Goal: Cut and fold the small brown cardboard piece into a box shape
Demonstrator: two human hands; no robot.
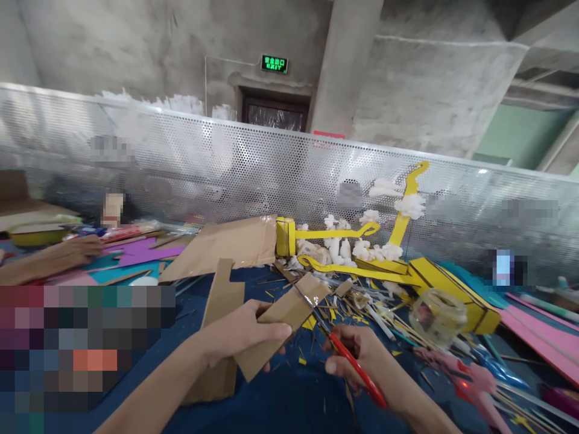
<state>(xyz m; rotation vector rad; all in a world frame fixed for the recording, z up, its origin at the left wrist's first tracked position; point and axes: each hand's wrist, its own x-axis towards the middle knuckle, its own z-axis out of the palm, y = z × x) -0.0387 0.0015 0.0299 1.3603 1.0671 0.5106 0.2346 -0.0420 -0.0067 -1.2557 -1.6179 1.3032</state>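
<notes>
My left hand point(246, 331) grips a strip of brown cardboard point(283, 313), thumb on top and fingers beneath, tilted up to the right. In my right hand point(357, 355) is a pair of scissors point(346, 355) with red handles. Their metal blades lie at the strip's far right end; whether they have cut into it I cannot make out. Under my left wrist lies a larger notched cardboard piece point(226, 301) on the dark blue table cover point(298, 404). Yellow and brown scraps point(312, 322) are scattered just beyond the scissors.
A pink glue gun point(470, 380) with a red light and a clear jar point(438, 316) sit at right. Yellow box shapes point(452, 292) with white fluff stand behind. A cardboard sheet point(239, 241) leans at the back. Another person's hand point(85, 250) reaches in from the left.
</notes>
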